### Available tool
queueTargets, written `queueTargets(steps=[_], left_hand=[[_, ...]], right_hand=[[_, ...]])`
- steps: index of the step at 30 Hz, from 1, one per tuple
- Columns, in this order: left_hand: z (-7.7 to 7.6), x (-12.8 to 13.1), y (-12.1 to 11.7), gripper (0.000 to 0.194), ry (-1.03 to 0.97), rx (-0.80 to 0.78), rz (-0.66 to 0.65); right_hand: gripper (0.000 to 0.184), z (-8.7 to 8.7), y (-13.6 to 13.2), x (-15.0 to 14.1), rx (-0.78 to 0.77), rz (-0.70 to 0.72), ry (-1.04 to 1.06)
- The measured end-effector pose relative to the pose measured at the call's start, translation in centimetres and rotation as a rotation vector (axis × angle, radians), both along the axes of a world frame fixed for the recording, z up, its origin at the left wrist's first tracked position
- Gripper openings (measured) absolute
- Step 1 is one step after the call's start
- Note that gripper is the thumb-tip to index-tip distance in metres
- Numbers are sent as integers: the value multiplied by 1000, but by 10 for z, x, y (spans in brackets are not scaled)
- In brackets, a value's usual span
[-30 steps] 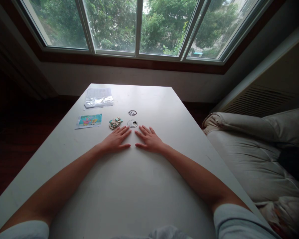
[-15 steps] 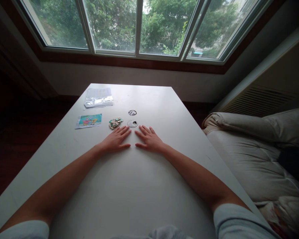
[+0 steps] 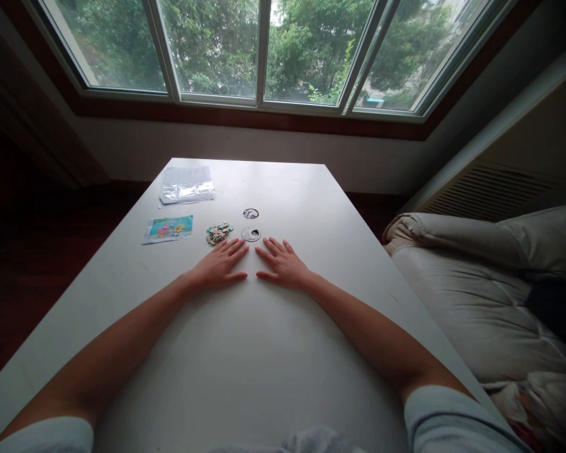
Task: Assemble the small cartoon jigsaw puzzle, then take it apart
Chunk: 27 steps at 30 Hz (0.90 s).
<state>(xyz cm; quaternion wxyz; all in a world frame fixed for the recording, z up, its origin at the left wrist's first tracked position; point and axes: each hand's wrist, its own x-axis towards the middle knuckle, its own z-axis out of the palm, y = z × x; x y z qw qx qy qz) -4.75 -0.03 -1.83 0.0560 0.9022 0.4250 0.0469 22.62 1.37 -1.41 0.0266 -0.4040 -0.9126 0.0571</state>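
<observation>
My left hand (image 3: 221,264) lies flat on the white table (image 3: 245,365), fingers stretched out and nothing in it. Its fingertips are close to a small heap of jigsaw puzzle pieces (image 3: 219,233). Opposite it, my right hand (image 3: 283,264) rests palm down with the fingers spread, also holding nothing. A narrow gap separates the two hands. Just beyond the fingertips is a round, flat, silvery-rimmed disc (image 3: 248,234) with a dark spot. Farther back lies a second round disc (image 3: 251,214) with a grey and white pattern; I cannot tell what either disc is.
Left of the puzzle pieces lies a colourful cartoon picture sheet (image 3: 170,228). Behind it, a clear plastic sleeve with papers (image 3: 187,185) sits near the far left corner. A pale cushioned sofa (image 3: 471,302) stands along the right side, and a window (image 3: 217,50) is beyond the table.
</observation>
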Motion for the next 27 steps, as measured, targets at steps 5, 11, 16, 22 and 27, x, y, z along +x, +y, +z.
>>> queueTargets(steps=[5,11,16,22,27], left_hand=[[-1,0,1,87,-4,-1,0],[-3,0,1,86,-7,12,-3],[-3,-1,1,86,1,13,-1],[-3,-1,1,86,4,18,0],[-3,-1,1,86,0,23,-5]], right_hand=[[87,-1,0,0,4,3,-1],[87,-1,0,1,12,6,5],[87,-1,0,0,5,2,-4],[87,-1,0,0,5,-1,-9],[87,-2,1,0,4,5,-1]])
